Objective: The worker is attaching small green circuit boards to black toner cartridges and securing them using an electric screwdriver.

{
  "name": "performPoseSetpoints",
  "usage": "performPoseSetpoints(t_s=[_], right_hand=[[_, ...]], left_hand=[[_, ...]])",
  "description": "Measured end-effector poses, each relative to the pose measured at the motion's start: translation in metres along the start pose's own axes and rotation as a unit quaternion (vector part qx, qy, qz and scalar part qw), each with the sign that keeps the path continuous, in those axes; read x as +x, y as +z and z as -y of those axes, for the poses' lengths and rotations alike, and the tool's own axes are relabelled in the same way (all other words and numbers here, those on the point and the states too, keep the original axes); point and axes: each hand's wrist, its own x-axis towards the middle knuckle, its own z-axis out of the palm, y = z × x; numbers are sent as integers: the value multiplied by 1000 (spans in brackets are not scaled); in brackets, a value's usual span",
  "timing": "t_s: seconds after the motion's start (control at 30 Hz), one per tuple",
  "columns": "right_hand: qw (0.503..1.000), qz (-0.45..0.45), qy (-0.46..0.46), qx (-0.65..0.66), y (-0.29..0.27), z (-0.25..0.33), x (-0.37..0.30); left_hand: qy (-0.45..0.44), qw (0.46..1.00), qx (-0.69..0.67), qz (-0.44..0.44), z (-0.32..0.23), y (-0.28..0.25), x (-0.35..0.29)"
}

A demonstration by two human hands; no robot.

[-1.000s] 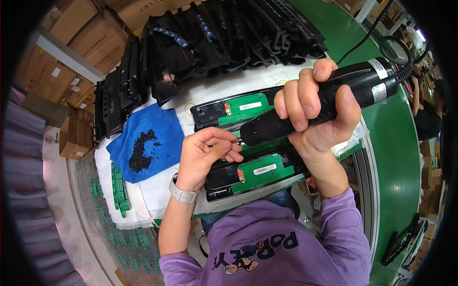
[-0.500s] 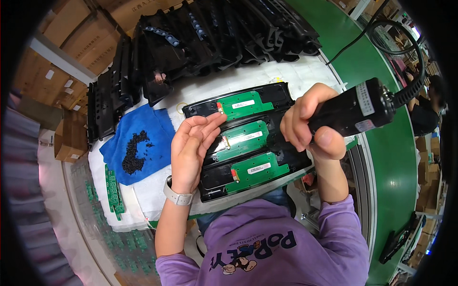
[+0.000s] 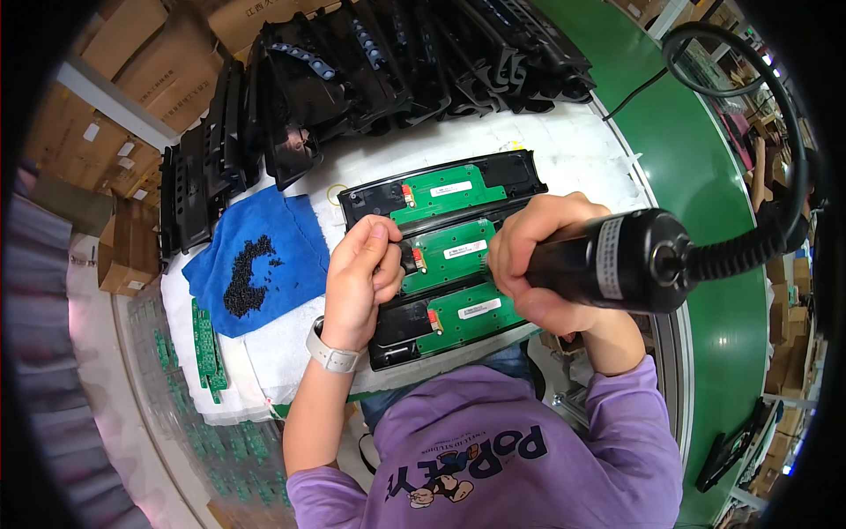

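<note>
My right hand [image 3: 539, 234] is wrapped round a black electric screwdriver [image 3: 639, 262], its corded end toward the right; the tip is hidden behind my fingers. Under that hand lie the right ends of black plastic housings [image 3: 504, 172], laid side by side, each bearing a green circuit board [image 3: 454, 256] with a white label and a red-and-white connector [image 3: 419, 258]. Over the left ends of the housings my left hand [image 3: 357, 282] is closed, fingers curled in; whatever they hold is hidden. To its left, small black screws [image 3: 242, 286] lie heaped on a blue cloth [image 3: 300, 225].
Black plastic housings [image 3: 352, 97] stand stacked along the back of the white-covered table [image 3: 582, 150]. Loose green boards [image 3: 207, 353] lie at the left edge. A thick black cable [image 3: 749, 256] loops at the right above a green surface [image 3: 727, 353]. Cardboard boxes [image 3: 167, 79] are piled back left.
My right hand and the screwdriver have moved left and toward me, over the middle and near housings. The left hand's fingers, stretched out before, have curled in.
</note>
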Motion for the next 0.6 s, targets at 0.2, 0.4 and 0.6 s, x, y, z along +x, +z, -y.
performPoseSetpoints(t_s=[0.2,0.4,0.6], right_hand=[[1000,-17,3,-19,2,0,-3],[989,-61,35,132,2,4,1],[926,-18,-210,313,-12,-2,26]], left_hand=[[18,999,44,-16,1,4,0],[36,994,94,-32,2,3,-2],[96,977,186,-37,0,4,-8]])
